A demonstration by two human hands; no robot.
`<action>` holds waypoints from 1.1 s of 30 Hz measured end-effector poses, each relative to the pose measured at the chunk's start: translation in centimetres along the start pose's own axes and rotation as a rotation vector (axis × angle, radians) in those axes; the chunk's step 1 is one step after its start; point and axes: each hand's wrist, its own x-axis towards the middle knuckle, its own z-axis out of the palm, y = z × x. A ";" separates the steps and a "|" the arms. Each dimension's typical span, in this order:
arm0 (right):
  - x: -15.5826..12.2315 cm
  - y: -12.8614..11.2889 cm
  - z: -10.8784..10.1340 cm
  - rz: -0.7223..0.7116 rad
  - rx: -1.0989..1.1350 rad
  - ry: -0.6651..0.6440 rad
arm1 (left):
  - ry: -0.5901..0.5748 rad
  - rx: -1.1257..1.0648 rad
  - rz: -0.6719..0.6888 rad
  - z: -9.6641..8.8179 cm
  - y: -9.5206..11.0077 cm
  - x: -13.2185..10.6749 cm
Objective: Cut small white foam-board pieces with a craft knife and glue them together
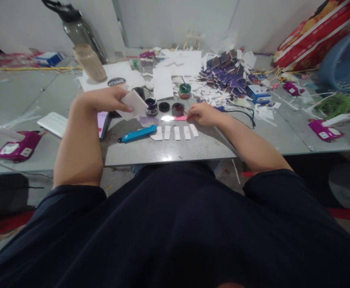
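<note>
My left hand [115, 100] is closed on a white card [134, 105], held tilted above the table beside an open jar of dark purple ink [151, 107]. My right hand [203, 114] has its fingers pinched at the right end of a flat pink-handled tool [180, 118]. Bright glare covers the tool's left end. In front of it, several small white strips [177, 133] lie in a row. A blue utility knife [139, 134] rests at the row's left, touching a white piece. Behind the tool are a black lid [164, 107] and a jar with dark red contents [177, 109].
A heap of purple and white card pieces [227, 76] lies at the back right, near a green jar [185, 90]. A phone [102, 124] is beside my left forearm. Bottles [89, 62] stand at the back left; purple power sockets [20, 146] sit at the sides.
</note>
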 end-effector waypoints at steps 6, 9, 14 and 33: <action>0.1 -1.6 -0.2 0.062 -0.032 0.041 | 0.110 -0.524 0.081 2.2 0.0 0.8; 0.1 -1.9 0.0 0.074 -0.009 0.080 | 0.202 -0.734 0.137 3.8 -0.5 2.1; 0.4 -1.7 0.3 0.027 -0.053 0.026 | 0.229 -0.912 0.237 6.8 1.0 3.8; 1.0 2.9 -0.8 0.055 0.627 0.673 | 0.459 -0.952 0.260 12.1 7.4 4.4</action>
